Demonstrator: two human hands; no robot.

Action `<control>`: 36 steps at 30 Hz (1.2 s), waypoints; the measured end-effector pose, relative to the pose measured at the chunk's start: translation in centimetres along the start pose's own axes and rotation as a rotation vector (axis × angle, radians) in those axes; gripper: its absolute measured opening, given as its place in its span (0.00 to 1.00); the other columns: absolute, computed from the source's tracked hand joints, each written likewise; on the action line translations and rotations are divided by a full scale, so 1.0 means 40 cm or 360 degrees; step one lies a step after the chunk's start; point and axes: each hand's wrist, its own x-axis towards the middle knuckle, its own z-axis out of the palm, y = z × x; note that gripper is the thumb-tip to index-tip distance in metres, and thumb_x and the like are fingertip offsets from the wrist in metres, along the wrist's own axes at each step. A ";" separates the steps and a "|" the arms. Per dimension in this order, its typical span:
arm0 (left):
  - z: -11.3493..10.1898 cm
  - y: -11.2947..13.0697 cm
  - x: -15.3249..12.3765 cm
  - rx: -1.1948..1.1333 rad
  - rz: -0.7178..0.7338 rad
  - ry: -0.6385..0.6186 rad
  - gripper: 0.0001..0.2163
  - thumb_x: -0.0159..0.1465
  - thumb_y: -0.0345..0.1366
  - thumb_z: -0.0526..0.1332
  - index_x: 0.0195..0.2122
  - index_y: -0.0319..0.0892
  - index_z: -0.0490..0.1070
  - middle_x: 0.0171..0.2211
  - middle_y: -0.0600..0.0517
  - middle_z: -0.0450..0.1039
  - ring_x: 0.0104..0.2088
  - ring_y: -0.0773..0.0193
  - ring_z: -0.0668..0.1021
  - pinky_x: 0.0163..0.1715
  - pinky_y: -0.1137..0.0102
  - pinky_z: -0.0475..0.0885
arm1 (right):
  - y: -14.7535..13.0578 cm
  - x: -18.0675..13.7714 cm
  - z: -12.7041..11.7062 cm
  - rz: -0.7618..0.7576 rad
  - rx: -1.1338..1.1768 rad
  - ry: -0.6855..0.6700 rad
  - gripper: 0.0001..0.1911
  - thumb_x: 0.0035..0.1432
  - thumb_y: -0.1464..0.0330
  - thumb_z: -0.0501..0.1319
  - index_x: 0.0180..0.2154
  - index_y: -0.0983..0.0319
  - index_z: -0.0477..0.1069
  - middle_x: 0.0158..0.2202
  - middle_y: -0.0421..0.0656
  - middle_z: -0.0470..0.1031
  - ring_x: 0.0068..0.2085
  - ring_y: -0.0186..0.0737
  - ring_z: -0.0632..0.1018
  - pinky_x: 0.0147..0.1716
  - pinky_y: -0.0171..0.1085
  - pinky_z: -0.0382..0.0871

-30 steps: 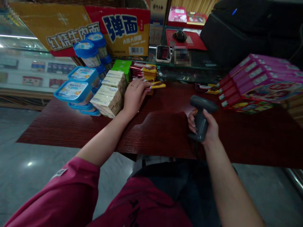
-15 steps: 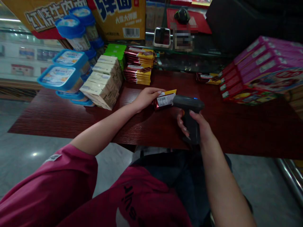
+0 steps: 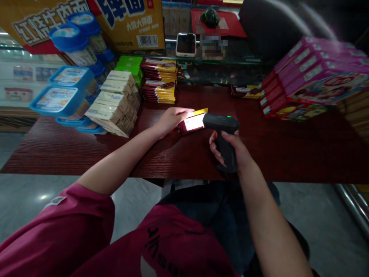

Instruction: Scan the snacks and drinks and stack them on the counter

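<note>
My left hand (image 3: 172, 120) holds a dark red and yellow chocolate packet (image 3: 187, 129) by its left end, just above or on the brown wooden table. The packet's white label faces up and is brightly lit. In my right hand (image 3: 234, 148) is a black barcode scanner (image 3: 221, 122), its grip upright in my palm. The scanner's head points left, right beside the packet's right end, and a small green light glows on top. Behind my left hand stand two stacks of similar chocolate packets (image 3: 160, 90).
On the left of the table (image 3: 161, 157) are cream-coloured boxes (image 3: 115, 104), green packs (image 3: 129, 65) and blue-lidded tubs (image 3: 57, 100). Purple and red boxes (image 3: 314, 80) are piled at the right, with more chocolate packets (image 3: 245, 91) alongside. A phone (image 3: 186, 44) lies at the back.
Light from the scanner now falls on the packet's label, and the scanner's indicator has turned from blue to green. The whole view has shifted slightly; both hands keep their holds.
</note>
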 end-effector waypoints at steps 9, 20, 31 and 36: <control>0.013 -0.019 0.030 0.0240 0.0513 0.0204 0.17 0.68 0.41 0.64 0.57 0.44 0.77 0.56 0.43 0.80 0.54 0.52 0.82 0.57 0.55 0.77 | -0.018 -0.007 -0.058 -0.0165 0.0301 0.0237 0.20 0.52 0.53 0.71 0.35 0.62 0.72 0.26 0.37 0.68 0.20 0.28 0.65 0.10 0.27 0.58; 0.294 0.066 0.314 0.0806 0.1325 0.0241 0.18 0.73 0.29 0.54 0.59 0.45 0.76 0.58 0.49 0.79 0.59 0.61 0.78 0.61 0.62 0.71 | -0.065 -0.041 -0.185 -0.0468 0.0517 0.0479 0.19 0.54 0.54 0.70 0.35 0.61 0.71 0.25 0.36 0.67 0.20 0.28 0.64 0.12 0.25 0.59; 0.386 0.028 0.501 0.1281 0.0998 -0.0215 0.28 0.67 0.21 0.50 0.66 0.48 0.68 0.68 0.49 0.67 0.71 0.57 0.65 0.70 0.49 0.56 | -0.050 -0.024 -0.166 -0.0470 0.0532 0.0568 0.18 0.53 0.55 0.71 0.35 0.62 0.75 0.25 0.37 0.70 0.19 0.29 0.66 0.11 0.27 0.60; 0.389 0.036 0.487 0.1361 0.0987 -0.0329 0.35 0.63 0.20 0.48 0.72 0.44 0.58 0.74 0.48 0.55 0.76 0.57 0.54 0.73 0.50 0.50 | -0.052 -0.028 -0.166 -0.0468 0.0484 0.0557 0.19 0.54 0.54 0.71 0.36 0.62 0.74 0.26 0.37 0.69 0.20 0.28 0.66 0.12 0.26 0.60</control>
